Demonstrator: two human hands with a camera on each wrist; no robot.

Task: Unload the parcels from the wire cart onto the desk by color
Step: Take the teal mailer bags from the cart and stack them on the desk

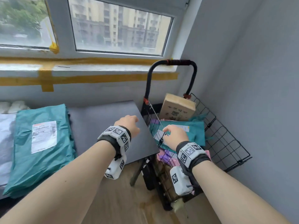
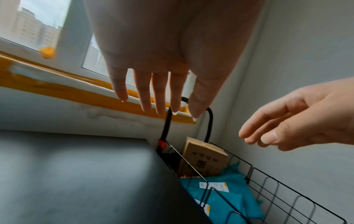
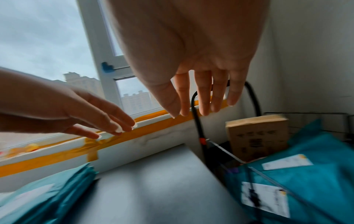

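A black wire cart [image 1: 226,139] stands in the corner right of the dark desk [image 1: 100,123]. In it lie teal mailer bags [image 1: 195,131] [image 2: 226,201] [image 3: 310,181], a brown cardboard box [image 1: 178,107] [image 2: 203,159] [image 3: 258,133] leaning at the back, and purple and pink parcels [image 1: 166,157] lower down. My left hand [image 1: 129,123] [image 2: 157,97] hovers over the desk's right edge, fingers straight and empty. My right hand [image 1: 174,135] [image 3: 203,98] reaches over the cart above the teal bags, fingers relaxed, holding nothing.
A stack of teal mailers [image 1: 40,143] [image 3: 44,197] lies on the desk's left part, with a white parcel [image 1: 6,143] beyond it. A window sill with yellow tape [image 1: 97,76] runs behind. Grey walls close in the cart at right.
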